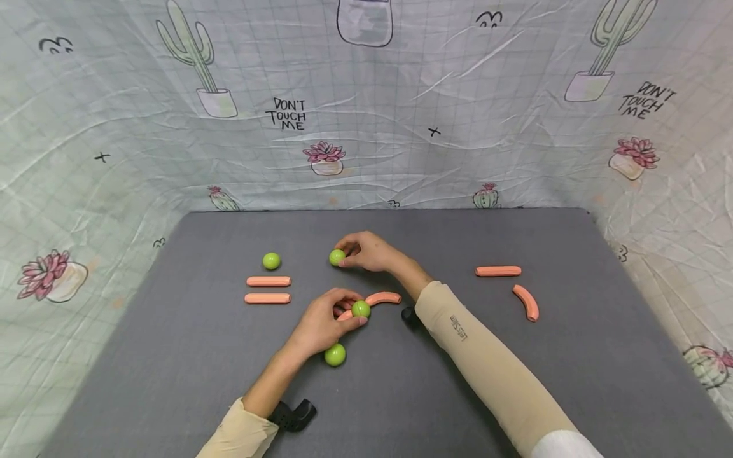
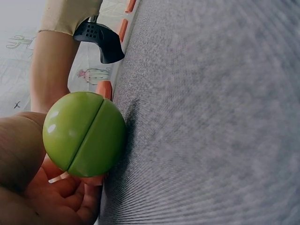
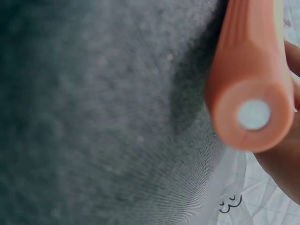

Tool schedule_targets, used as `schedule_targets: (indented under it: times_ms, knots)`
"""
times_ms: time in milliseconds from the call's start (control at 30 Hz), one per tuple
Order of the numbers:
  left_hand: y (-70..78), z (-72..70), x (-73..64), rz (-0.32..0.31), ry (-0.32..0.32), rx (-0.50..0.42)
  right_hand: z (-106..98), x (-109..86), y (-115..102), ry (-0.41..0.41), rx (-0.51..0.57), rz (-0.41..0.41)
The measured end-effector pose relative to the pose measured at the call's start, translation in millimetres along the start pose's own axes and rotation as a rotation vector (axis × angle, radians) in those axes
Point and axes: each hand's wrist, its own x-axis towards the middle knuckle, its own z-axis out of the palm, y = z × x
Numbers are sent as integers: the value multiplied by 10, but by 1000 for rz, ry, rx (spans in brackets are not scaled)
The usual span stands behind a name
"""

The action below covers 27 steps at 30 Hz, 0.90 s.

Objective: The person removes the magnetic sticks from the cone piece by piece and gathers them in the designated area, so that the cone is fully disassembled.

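Observation:
In the head view my left hand (image 1: 321, 321) pinches a green ball (image 1: 361, 309) between thumb and fingers. Short curved orange rods run from both sides of this ball: one curved rod (image 1: 385, 297) reaches right, the other lies partly hidden in the hand. Farther back, my right hand (image 1: 372, 251) holds another green ball (image 1: 337, 257) with its fingertips. Close below the left hand rests a third green ball (image 1: 335, 354). A glossy green ball (image 2: 84, 133) with a seam fills the left wrist view. The right wrist view shows an orange rod end (image 3: 253, 115) with a white round centre.
Two straight orange rods (image 1: 268, 298) and a green ball (image 1: 272, 261) lie at the left on the grey table (image 1: 412, 394). To the right are a straight rod (image 1: 498, 271) and a curved rod (image 1: 527, 303). A cactus-printed cloth (image 1: 389, 95) hangs behind.

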Motion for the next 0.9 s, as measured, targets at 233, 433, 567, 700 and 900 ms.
schedule_targets:
  times_ms: [233, 433, 567, 700, 900]
  knots:
    - [4, -12, 1, -14, -18, -20, -4, 33, 8, -1, 17, 32]
    - [-5, -7, 14, -6, -15, -16, 2, 33, 10, -4, 27, 60]
    - [-11, -10, 23, -3, -20, -18, -11, 23, 20, -6, 45, 68]
    - [-7, -9, 25, 4, -24, -19, -25, -16, 31, -2, 57, 70]
    - [-21, -8, 31, 9, -25, -19, -73, -88, 38, -30, 73, 97]
